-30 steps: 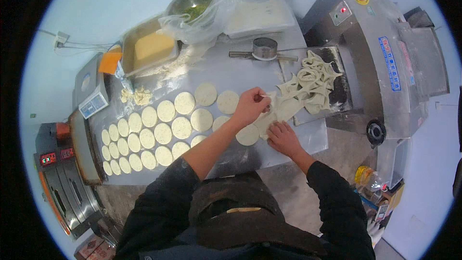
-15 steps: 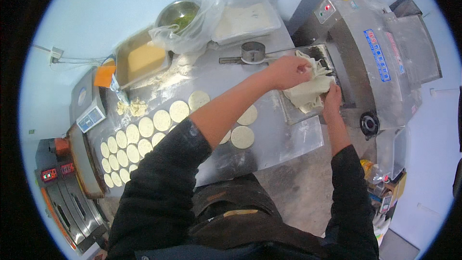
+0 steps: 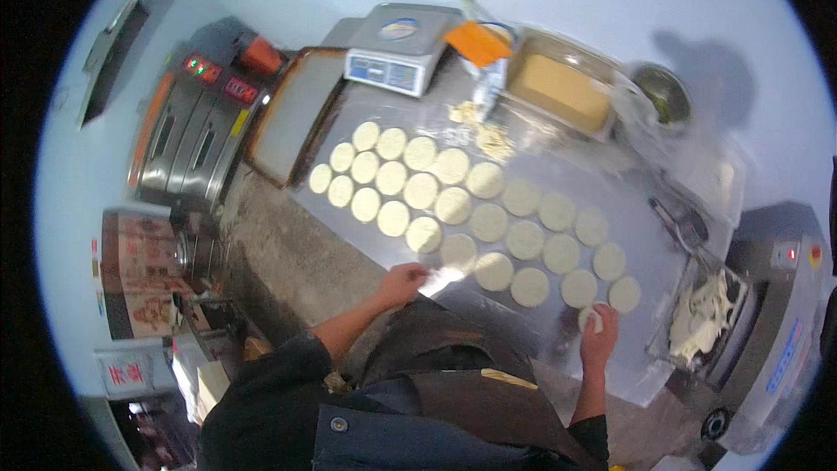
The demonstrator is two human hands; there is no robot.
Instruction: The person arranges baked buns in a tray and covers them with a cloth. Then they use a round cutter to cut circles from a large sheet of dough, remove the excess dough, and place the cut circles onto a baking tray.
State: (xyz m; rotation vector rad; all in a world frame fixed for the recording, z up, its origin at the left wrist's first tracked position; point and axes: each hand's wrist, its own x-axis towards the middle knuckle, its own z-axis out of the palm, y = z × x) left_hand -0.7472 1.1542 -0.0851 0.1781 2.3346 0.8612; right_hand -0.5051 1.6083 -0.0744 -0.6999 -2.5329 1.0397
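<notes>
Near the front edge of the table (image 3: 558, 344), my right hand (image 3: 600, 337) has its fingers closed on a pale round dough disc (image 3: 590, 320). Several more flat dough discs (image 3: 525, 240) lie in slanting rows across the tabletop, running away to the left. At the table's front edge, my left hand (image 3: 404, 284) is closed, fingertips together beside a bright white patch. Whether that patch is a thin object or glare, I cannot tell. A heap of leftover dough sheet (image 3: 700, 318) rests on the machine's tray at the right.
Along the back stand a scale (image 3: 403, 44), a metal pan of tan filling (image 3: 562, 92) and a bowl (image 3: 660, 94) in plastic. A round cutter (image 3: 691, 228) lies at the right, by the dough machine (image 3: 776, 323). A baking tray (image 3: 296, 113) and oven (image 3: 187, 139) stand left.
My view has swung to the left. Both hands have let go of the dough sheet, which now lies on the machine's tray. My right hand has come to a disc, my left to the table's edge.
</notes>
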